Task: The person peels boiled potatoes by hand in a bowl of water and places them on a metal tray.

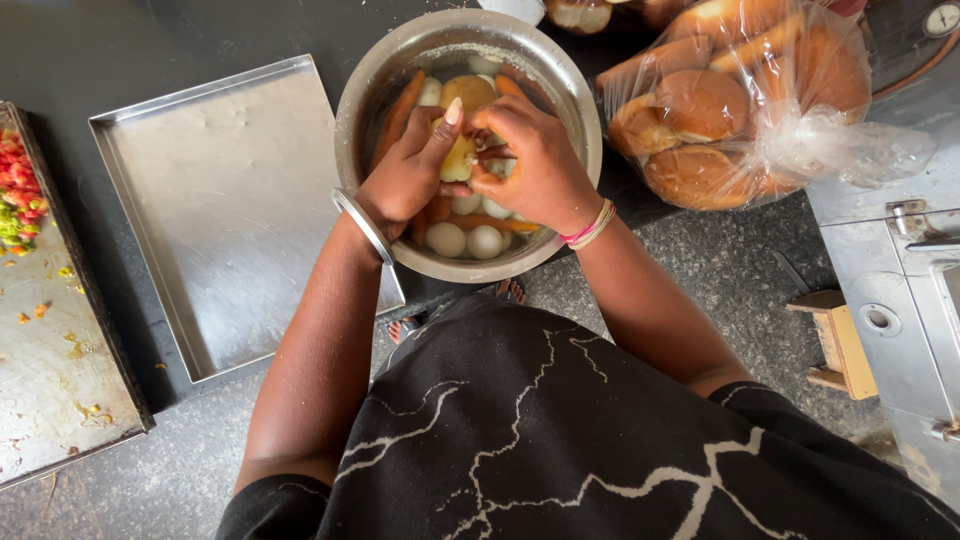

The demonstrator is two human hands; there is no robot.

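Over the steel bowl (372, 75), both hands are working together on one pale yellow potato (458, 158). Left hand (408, 172) is cupping the potato from the left side, fingers curled around it, thumb lying along its top edge with the nail pointing up. Right hand (530, 160) is closing on the same potato from the right, fingertips pinching at its surface. Potato is being held above the bowl's contents, roughly at the bowl's centre.

Bowl is holding several orange carrots (400, 112), a larger brownish potato (468, 92) toward the far side, and white eggs (466, 240) toward the near rim. Left wrist is wearing a metal bangle (362, 226), which is lying against the bowl's rim; right wrist is wearing pink and pale thread bands (592, 226).

Empty steel tray (225, 210) is sitting just left of the bowl, its near corner tucked under the bowl's edge. Second tray (45, 370) at far left is carrying chopped red and green vegetables (18, 195). Clear plastic bag of buns (730, 100) is lying just right of the bowl.
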